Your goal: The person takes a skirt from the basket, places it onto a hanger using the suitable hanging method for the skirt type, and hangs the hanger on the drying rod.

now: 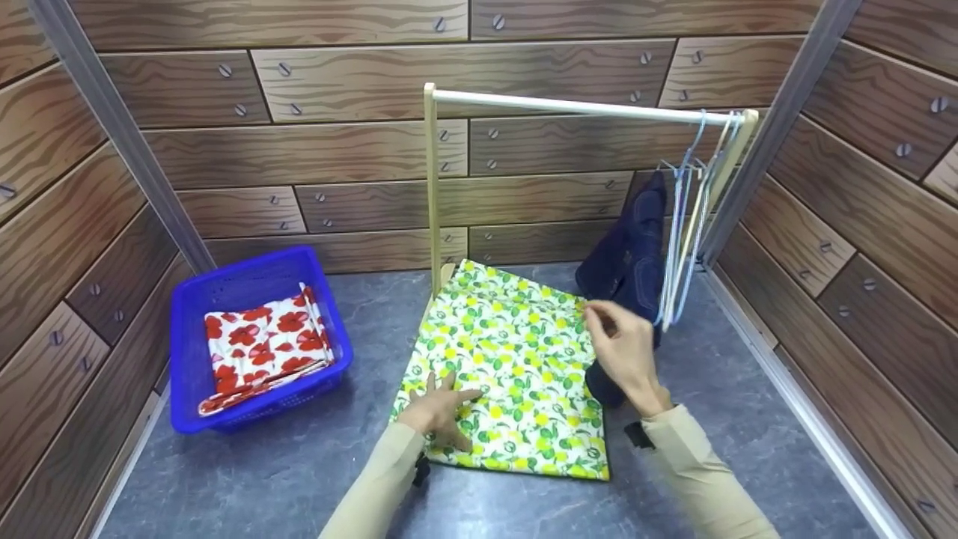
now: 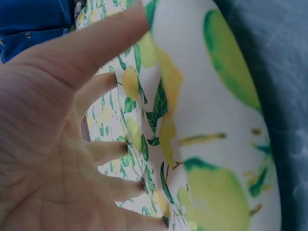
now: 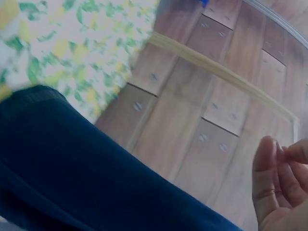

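A cloth printed with lemons and green leaves (image 1: 516, 374) lies spread on the grey floor, its edges showing folded layers. Near its lower left, my left hand (image 1: 438, 412) rests with fingers spread; the left wrist view shows the palm (image 2: 43, 159) beside the fabric. My right hand (image 1: 625, 348) hovers by the cloth's upper right edge, fingers loosely bent. In the right wrist view its thumb and fingertips (image 3: 281, 183) come close together, with no fabric visible between them. A dark blue denim garment (image 1: 625, 254) is just beyond this hand, one tube-like part (image 3: 91, 159) reaching beside the cloth.
Behind the cloth stands a rack with a pale rail (image 1: 554, 103) and wooden posts. Several hangers (image 1: 685, 239) hang at its right end. To the left, a blue plastic basket (image 1: 179, 359) holds folded red-flowered fabric (image 1: 262, 340). Wood-patterned walls (image 1: 359, 150) enclose the floor.
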A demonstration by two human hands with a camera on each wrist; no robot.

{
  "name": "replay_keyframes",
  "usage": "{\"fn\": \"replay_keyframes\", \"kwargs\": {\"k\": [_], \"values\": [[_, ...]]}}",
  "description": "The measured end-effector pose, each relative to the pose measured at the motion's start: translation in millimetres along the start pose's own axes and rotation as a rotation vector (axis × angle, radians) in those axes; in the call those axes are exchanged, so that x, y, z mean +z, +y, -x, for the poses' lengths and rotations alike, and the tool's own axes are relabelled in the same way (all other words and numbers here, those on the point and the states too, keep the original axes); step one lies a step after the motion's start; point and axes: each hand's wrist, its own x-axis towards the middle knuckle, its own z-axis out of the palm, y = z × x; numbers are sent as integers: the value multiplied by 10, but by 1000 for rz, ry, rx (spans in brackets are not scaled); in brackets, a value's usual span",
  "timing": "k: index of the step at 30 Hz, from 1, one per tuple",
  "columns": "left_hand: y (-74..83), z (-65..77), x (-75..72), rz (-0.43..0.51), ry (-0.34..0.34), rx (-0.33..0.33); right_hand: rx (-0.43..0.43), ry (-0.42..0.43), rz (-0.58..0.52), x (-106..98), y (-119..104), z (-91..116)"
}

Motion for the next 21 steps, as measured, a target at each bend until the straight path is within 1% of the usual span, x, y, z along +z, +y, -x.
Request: {"fn": "replay_keyframes", "kwargs": {"k": [2,6,11,15,18,21], "values": [[1,-2,1,-16,4,2,-26,57,-16,-61,-32,-63],[9,-7,2,-42,13,17,-50,150,-5,-179,-88,-183],[15,-8,1,-39,6,18,-86,258,0,-324,-170,-307],[6,-8,3,-49,10,16,-105,352,22,-432,-186,-425],[3,1,6,-50,13,15,-71,387,53,-516,-151,-507],[-6,7,7,-50,14,8,26,375,87,-597,-106,-563]]}}
